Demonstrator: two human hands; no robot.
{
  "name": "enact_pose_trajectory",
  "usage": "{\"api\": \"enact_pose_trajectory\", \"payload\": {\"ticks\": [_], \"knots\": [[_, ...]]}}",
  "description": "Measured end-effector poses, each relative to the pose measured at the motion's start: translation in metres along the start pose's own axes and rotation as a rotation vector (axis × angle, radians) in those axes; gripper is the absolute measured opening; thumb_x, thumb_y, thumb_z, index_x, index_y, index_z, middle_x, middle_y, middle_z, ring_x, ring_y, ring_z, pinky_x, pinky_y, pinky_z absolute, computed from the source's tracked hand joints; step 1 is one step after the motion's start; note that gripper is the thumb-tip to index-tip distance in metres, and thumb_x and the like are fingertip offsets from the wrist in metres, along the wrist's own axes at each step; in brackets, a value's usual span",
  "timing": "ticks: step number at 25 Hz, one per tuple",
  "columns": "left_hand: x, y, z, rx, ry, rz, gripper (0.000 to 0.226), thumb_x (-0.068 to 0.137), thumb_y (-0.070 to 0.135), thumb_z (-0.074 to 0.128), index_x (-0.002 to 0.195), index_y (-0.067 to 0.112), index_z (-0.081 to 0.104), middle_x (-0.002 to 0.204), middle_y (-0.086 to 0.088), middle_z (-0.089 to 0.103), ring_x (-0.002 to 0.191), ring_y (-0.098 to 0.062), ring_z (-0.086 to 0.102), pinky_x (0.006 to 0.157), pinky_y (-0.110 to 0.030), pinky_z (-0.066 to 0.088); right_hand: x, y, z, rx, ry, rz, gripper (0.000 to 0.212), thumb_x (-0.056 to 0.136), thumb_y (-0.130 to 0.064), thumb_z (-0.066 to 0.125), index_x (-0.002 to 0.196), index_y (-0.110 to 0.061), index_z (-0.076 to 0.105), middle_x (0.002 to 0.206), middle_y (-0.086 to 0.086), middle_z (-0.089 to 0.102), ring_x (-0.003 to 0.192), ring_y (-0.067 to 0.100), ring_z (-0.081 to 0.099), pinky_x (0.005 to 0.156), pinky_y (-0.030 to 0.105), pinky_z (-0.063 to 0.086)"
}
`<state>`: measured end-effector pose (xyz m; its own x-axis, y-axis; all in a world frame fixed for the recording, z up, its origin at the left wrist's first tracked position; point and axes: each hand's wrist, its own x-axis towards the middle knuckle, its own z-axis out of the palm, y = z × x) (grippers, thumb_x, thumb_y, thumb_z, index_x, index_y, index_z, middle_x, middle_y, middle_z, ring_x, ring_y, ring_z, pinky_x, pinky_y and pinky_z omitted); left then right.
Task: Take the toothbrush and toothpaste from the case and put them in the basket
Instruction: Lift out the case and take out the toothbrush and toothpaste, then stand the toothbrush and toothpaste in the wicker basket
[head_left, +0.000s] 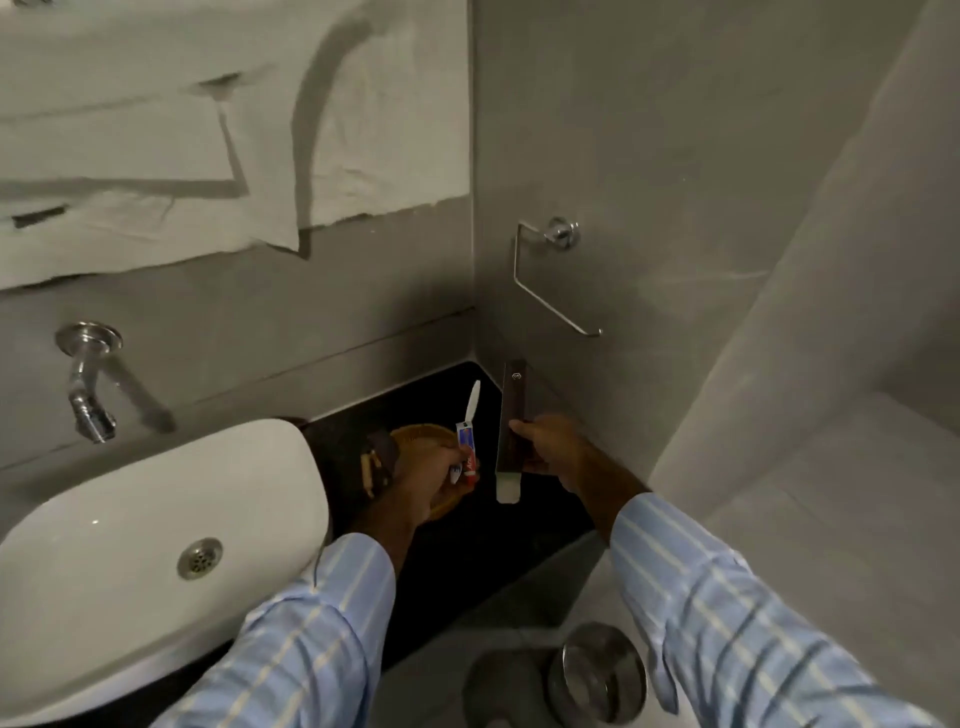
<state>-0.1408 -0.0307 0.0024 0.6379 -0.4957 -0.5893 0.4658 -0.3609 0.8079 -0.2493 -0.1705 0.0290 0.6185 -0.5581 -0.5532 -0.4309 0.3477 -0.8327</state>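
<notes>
Both items are out of the case, so the first half of the job looks done; what is left, as far as I can judge, is to lower them into the basket and let go.

The left hand (428, 480), in the lower middle of the frame, is clenched around 2 things at once: the toothbrush (471, 402), whose white handle sticks up and away toward the wall, and the small toothpaste (467, 452), a red, white and blue tube held alongside it. This hand sits directly over the basket (421, 435), a brown woven one on the dark desk (447, 561) just right of the white sink (156, 519). The hand hides much of the basket, so whether anything already lies inside cannot be told.

The right hand (550, 449), just right of centre, grips the case (511, 415), a long dark sleeve held nearly upright beside the corner of the grey wall, with a pale inner part showing at its lower end. It is clear of the basket and close beside the left hand's load without touching it.

Neither the toothbrush nor the toothpaste is resting in the basket yet.
</notes>
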Motion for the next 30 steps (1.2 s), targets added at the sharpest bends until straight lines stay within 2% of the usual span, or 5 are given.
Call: {"api": "enact_pose_trajectory", "payload": {"ticks": [12,16,18,23,30], "knots": [[-0.024,-0.165,0.095,0.286,-0.192,-0.161,0.025,0.092,0.010,0.064,0.116,0.003,0.065,0.118,-0.021,0.065,0.104,-0.032,0.066,0.069,-0.036,0.060,-0.052,0.219,-0.082,-0.019,0.272,0.238,0.027,0.100,-0.025,0.054,0.099,-0.001,0.066,0.067,0.003,0.061,0.052,0.013,0.062,0.043,0.018,0.048],[-0.011,-0.204,0.123,0.415,-0.299,-0.137,0.015,0.092,0.010,0.065,0.105,0.003,0.067,0.112,-0.023,0.069,0.089,-0.026,0.068,0.058,-0.029,0.059,-0.047,0.278,-0.107,0.066,0.390,0.410,0.030,0.101,-0.032,0.050,0.096,-0.009,0.067,0.094,0.015,0.069,0.091,0.031,0.066,0.083,0.042,0.057],[-0.002,-0.221,0.134,0.479,-0.334,-0.124,0.014,0.092,0.011,0.065,0.104,0.005,0.068,0.110,-0.023,0.070,0.088,-0.027,0.068,0.064,-0.033,0.060,-0.044,0.305,-0.114,0.213,0.416,0.481,0.030,0.102,-0.029,0.048,0.119,-0.009,0.062,0.112,0.016,0.069,0.102,0.033,0.065,0.078,0.041,0.057],[0.021,-0.255,0.146,0.573,-0.390,-0.162,0.011,0.089,0.015,0.069,0.087,0.025,0.065,0.096,-0.005,0.070,0.086,-0.019,0.069,0.055,-0.024,0.058,-0.032,0.345,-0.131,0.417,0.446,0.557,0.026,0.101,-0.024,0.049,0.119,-0.009,0.060,0.089,0.007,0.066,0.077,0.019,0.063,0.039,0.019,0.048],[0.047,-0.265,0.142,0.620,-0.389,-0.200,0.012,0.089,0.015,0.068,0.091,0.026,0.065,0.106,-0.008,0.070,0.090,-0.019,0.069,0.059,-0.026,0.058,-0.002,0.366,-0.148,0.706,0.468,0.632,0.019,0.103,-0.015,0.047,0.112,-0.003,0.058,0.071,0.008,0.052,0.055,0.012,0.045,0.055,0.022,0.044]]}}
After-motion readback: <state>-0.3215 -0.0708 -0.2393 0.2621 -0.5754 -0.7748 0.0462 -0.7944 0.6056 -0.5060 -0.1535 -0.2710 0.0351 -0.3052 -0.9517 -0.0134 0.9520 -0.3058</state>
